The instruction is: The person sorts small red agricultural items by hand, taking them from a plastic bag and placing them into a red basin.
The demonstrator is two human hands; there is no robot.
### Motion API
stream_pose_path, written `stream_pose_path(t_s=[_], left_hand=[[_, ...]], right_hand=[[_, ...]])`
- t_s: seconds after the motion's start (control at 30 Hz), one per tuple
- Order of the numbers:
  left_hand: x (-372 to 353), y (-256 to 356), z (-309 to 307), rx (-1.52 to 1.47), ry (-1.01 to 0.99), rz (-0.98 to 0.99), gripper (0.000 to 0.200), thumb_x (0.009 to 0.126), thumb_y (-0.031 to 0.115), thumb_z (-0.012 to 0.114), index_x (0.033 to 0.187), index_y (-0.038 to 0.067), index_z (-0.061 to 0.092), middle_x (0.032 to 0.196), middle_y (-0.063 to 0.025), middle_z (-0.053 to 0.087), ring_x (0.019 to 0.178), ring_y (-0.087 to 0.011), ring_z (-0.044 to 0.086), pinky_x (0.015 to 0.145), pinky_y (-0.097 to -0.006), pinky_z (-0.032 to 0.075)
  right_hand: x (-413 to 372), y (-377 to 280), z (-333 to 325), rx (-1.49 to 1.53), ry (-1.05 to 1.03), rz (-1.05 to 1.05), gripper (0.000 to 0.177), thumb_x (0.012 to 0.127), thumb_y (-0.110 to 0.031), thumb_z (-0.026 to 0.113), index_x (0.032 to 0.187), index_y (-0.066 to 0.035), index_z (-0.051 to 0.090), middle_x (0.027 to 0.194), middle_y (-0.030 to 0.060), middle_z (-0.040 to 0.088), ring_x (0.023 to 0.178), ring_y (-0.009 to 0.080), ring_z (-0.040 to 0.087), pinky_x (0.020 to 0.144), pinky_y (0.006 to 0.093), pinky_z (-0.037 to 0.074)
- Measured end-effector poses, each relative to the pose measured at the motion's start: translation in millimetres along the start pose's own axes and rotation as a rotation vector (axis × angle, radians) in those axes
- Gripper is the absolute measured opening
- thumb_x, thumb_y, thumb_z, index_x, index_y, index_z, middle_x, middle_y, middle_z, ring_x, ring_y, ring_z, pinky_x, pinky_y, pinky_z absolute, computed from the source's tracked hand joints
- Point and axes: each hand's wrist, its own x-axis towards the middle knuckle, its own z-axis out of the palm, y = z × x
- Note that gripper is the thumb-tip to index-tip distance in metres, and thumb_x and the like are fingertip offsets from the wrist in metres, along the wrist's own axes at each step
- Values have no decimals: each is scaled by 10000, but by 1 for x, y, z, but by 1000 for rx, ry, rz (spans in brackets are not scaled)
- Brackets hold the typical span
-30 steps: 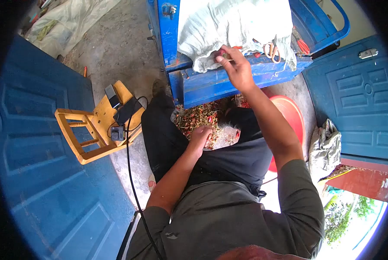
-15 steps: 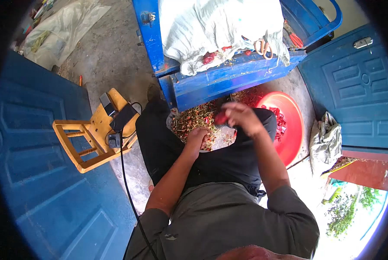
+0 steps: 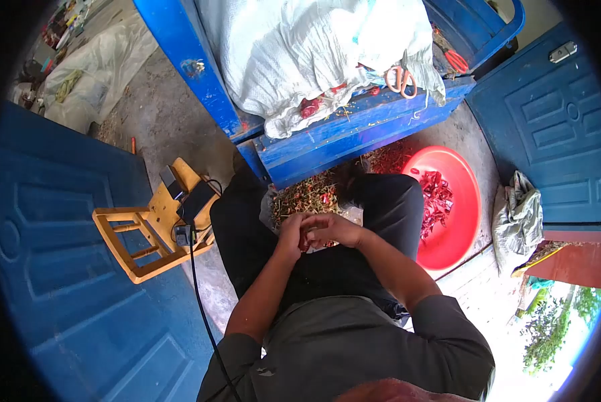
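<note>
Over lap | left hand (image 3: 288, 231), right hand (image 3: 334, 229) grip chili (image 3: 305, 239) | mostly hidden

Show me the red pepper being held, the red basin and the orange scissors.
red pepper (image 3: 304, 240): head view, its visible red middle.
red basin (image 3: 458, 236): head view, bare inner wall.
orange scissors (image 3: 399, 78): head view, the handles.

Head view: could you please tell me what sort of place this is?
Probably a rural yard at a doorway: a blue cart bearing a white sack, a red basin of chillies on the concrete, and blue doors alongside.
</note>
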Motion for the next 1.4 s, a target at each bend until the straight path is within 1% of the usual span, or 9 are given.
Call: stream_pose_path(t_s=[0.17,0.3,0.4,0.47,0.6,0.67,0.87,1.1,1.4], left_hand=[[10,-5,-2,-66,211,-91,250,963,243,501,986,47,655,728,-32,601,553,-121,539,451,-281,412],[30,-29,-17,-150,195,-100,245,963,262,510,962,63,652,692,-20,582,516,-120,507,409,-268,359],[27,-26,-19,-3,12,-172,283,1006,336,443,1018,106,607,824,-36,605,653,-165,582,551,-348,496],[18,-20,-1,-42,170,-161,232,970,269,510,928,79,637,660,-11,570,528,-117,524,420,-266,386],[13,-16,1,-31,53,-176,224,974,274,520,928,87,634,698,-10,591,545,-110,538,436,-260,408],[6,-12,7,25,74,-139,206,977,273,535,979,98,643,758,-3,614,557,-99,545,450,-245,414],[-19,18,19,26,10,-39,229,951,270,603,1112,112,641,815,30,616,612,-62,540,506,-205,420],[-12,16,16,-20,-149,-29,265,936,252,642,1134,76,626,860,12,619,652,-78,555,536,-222,440],[-12,10,8,42,7,-159,161,920,232,636,999,92,637,804,21,623,585,-72,543,495,-221,427]], right_hand=[[30,32,13,-289,368,-365,246,888,-185,737,1066,-17,716,950,36,705,812,123,661,738,276,530],[35,38,22,-596,637,-456,203,843,-164,759,973,-9,738,901,61,702,797,143,665,727,283,522],[47,59,12,-462,782,-371,196,813,-152,769,955,-19,744,877,86,694,783,152,666,725,285,515],[44,56,12,-537,899,-395,177,825,-142,760,936,-7,739,877,73,697,765,141,658,711,280,514],[58,74,0,-263,918,-389,139,852,-132,741,913,-7,735,874,46,695,759,130,643,708,278,508],[46,56,9,175,734,-308,126,878,-118,725,953,-17,725,875,25,691,764,122,631,710,275,502],[36,34,20,479,539,-357,103,958,-191,649,955,-89,661,828,-1,647,739,139,611,701,308,489],[25,18,4,546,472,-256,175,967,-254,618,1048,-101,647,973,22,658,958,149,596,891,349,453],[27,15,-11,197,434,-124,230,930,-250,703,1003,-34,683,940,27,682,849,138,631,774,301,499]])
